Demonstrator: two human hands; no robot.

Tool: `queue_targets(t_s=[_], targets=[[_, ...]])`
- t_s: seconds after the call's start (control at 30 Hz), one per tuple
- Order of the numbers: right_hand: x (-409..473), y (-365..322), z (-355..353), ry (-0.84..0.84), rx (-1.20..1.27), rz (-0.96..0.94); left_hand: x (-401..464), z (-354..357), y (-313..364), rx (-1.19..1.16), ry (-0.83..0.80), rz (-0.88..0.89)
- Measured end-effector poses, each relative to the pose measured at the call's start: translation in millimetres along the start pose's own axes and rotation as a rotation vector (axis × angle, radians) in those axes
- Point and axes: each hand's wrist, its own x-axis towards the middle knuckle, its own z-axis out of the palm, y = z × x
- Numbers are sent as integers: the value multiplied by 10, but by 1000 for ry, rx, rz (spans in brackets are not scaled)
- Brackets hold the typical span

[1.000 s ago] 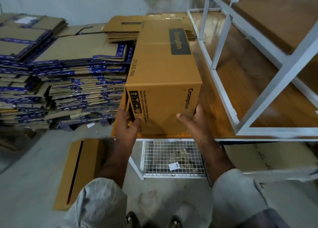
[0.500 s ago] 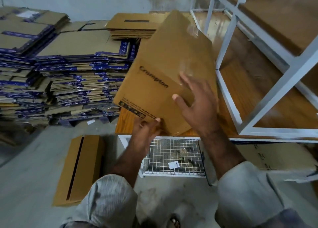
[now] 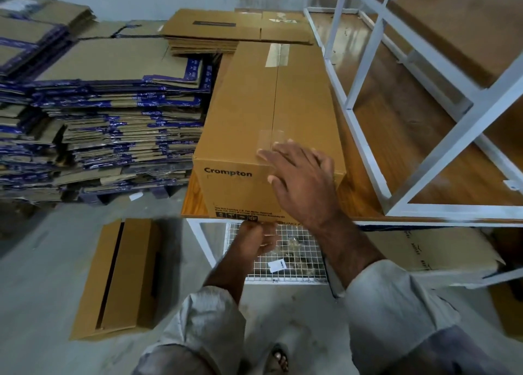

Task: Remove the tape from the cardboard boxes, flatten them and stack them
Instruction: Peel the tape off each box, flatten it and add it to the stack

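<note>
A long Crompton cardboard box [image 3: 268, 125] lies lengthwise on a wooden tabletop [image 3: 365, 159] at the centre of the frame, its seam side up. The person's right hand [image 3: 302, 182] rests over the near top edge of the box, fingers spread and fairly straight, fingertips touching a strip of clear tape [image 3: 271, 139] that crosses the seam. A second strip of tape [image 3: 278, 55] sits across the seam at the far end. The left hand [image 3: 256, 237] is lower in the frame, at the bottom edge of the box's near face, fingers curled; motion blur makes it impossible to tell whether they pinch the edge or hold nothing. A stack of flattened brown boxes [image 3: 226, 32] sits beyond the box at upper centre, and piles of flattened blue-printed cartons [image 3: 113, 114] fill the left. Another brown carton [image 3: 121, 275] lies on the grey floor at lower left. A white metal rack frame [image 3: 365, 91] stands on the table at right, and a wire mesh basket [image 3: 297, 255] hangs beneath it.
</note>
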Motion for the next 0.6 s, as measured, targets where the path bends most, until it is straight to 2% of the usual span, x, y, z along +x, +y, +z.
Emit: queue_targets(t_s=[0.07, 0.17, 0.27, 0.33, 0.4, 0.47, 0.53, 0.6], targets=[[-14, 32, 5, 21, 17, -10, -127, -73, 117, 259, 15, 9], [-10, 136, -26, 61, 54, -8, -434, -157, 475, 540, -60, 214], [-1, 229, -76, 39, 95, 5, -875, -133, 993, 447, -181, 548], [1, 261, -99, 3, 84, 8, -1056, -128, 1367, 401, -94, 813], [11, 272, -102, -10, 89, 14, -1054, -127, 1700, 554, 77, 1037], [16, 257, -102, -12, 108, 9, -881, -134, 1962, 870, 171, 1047], [19, 264, -107, -20, 117, 3, -682, -142, 2068, 1179, 101, 886], [35, 321, -127, -48, 161, 31, -550, -154, 2044, 1375, -14, 803]])
